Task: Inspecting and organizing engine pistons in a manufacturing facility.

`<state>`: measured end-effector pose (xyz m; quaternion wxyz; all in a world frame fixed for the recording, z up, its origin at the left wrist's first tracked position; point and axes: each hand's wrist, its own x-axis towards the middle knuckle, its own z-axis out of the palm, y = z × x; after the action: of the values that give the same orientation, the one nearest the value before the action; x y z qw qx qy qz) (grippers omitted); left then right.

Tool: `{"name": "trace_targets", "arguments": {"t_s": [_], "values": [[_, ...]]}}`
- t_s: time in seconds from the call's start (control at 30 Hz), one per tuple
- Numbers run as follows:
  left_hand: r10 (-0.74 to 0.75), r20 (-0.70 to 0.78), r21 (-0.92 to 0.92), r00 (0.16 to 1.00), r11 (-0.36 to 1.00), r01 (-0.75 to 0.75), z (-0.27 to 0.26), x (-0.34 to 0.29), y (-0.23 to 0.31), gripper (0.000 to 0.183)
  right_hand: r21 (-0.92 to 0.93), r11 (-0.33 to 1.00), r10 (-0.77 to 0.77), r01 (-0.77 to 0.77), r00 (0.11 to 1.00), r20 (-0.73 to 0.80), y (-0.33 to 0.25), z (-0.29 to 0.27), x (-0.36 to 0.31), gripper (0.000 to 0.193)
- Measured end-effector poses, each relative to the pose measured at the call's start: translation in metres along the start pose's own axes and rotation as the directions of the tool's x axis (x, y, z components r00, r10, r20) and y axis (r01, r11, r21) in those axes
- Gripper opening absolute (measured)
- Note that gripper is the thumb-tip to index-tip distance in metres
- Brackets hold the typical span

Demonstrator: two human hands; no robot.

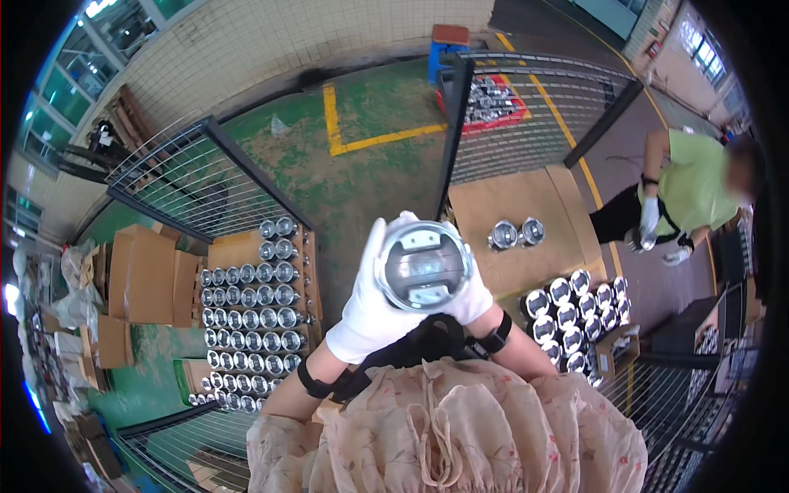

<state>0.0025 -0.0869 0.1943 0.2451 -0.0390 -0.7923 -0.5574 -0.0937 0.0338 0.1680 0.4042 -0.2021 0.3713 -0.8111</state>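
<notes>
The left hand (363, 308) and right hand (472, 301) are gloved in white; the piston (422, 267) is toned silver; the beige garment (370, 435) is sprigged with red; the green floor (382, 111) is striped yellow.

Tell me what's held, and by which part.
A shiny round metal part, held by its outer side: left hand on its left, right hand at its lower right.

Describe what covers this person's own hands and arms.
White gloves cover the left hand and right hand. Behind each glove sits a black strap, the right one bearing a boxy black piece. Gathered, sheer beige sleeves follow.
</notes>
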Motion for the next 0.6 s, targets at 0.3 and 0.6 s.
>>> {"name": "trace_targets", "arguments": {"t_s": [0.3, 0.6], "values": [[0.154, 0.148, 0.191, 0.977, 0.965, -0.181, 0.020, 0.016, -0.008, 0.113, 0.376, 0.892, 0.251, -0.252, 0.967, 0.051, 0.025, -0.101, -0.013, 0.055], [-0.002, 0.432, 0.405, 0.902, 0.894, -0.193, 0.062, -0.008, -0.075, 0.103, -0.444, 0.674, 0.451, -0.591, 0.804, -0.387, 0.021, -0.111, -0.062, 0.042]]}}
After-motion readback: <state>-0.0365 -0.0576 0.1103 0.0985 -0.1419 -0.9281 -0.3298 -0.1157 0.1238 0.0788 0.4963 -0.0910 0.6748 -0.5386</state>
